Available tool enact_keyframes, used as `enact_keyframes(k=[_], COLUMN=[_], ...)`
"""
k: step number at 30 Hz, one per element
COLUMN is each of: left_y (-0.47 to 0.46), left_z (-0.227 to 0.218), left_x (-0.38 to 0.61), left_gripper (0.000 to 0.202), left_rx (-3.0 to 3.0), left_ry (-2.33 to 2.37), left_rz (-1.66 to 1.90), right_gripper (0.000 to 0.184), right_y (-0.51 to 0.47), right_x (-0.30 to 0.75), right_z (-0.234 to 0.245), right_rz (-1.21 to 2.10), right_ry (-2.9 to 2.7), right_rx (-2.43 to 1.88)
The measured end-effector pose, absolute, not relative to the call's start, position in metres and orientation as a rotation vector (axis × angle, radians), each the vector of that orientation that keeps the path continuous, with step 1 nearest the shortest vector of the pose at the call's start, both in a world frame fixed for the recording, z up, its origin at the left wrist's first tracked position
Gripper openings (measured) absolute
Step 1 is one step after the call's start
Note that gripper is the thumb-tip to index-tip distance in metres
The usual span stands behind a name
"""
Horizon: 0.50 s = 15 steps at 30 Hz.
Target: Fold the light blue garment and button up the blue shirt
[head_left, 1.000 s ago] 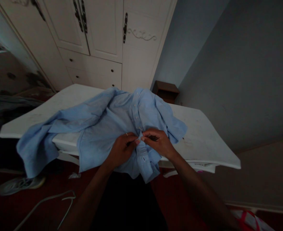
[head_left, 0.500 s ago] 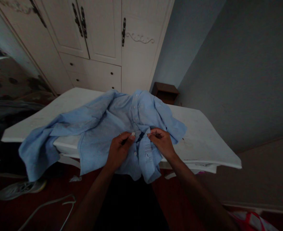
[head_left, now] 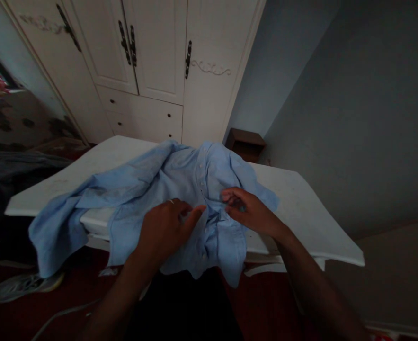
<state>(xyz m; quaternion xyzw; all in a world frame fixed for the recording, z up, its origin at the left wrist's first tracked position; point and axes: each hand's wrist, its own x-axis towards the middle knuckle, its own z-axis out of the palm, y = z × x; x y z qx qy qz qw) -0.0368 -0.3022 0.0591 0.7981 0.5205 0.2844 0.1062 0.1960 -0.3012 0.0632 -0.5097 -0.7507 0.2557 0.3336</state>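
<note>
A light blue button-up shirt (head_left: 180,173) lies spread over a white table (head_left: 301,208), with its lower hem and one sleeve hanging over the near edge. Small pale buttons run down its front placket, the upper ones lying flat. Above the lower front, my left hand (head_left: 168,225) has its thumb and fingers apart and holds nothing; a ring shows on one finger. Across the placket to the right, my right hand (head_left: 246,208) hovers with curled fingers apart from the thumb, nothing between them. Creased cloth bunches between the two hands.
Behind the table stands a white wardrobe (head_left: 152,57) with dark handles. A small brown cabinet (head_left: 246,142) sits in the corner by the grey wall. On the red floor at the left lie a shoe (head_left: 24,286) and a white cord (head_left: 63,312).
Both hands have let go of the shirt's placket and lifted off it, fingers opening. The lower front flap has dropped and hangs looser. The view has tilted up slightly.
</note>
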Motion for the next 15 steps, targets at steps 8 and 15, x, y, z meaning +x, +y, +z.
enact_keyframes(k=[8,15], left_y=[-0.266,-0.264], left_z=[0.039,0.037], left_x=[-0.011,-0.003], left_gripper=[0.019,0.030], left_rx=[2.466,2.426], left_ry=[1.395,1.501], left_rz=[0.647,0.600], right_gripper=[0.007,0.012], right_y=[-0.248,-0.248], right_x=[0.165,0.178], right_z=[0.064,0.051], right_rz=[0.393,0.703], right_ry=[-2.352,-2.202], right_rx=[-1.395,-1.284])
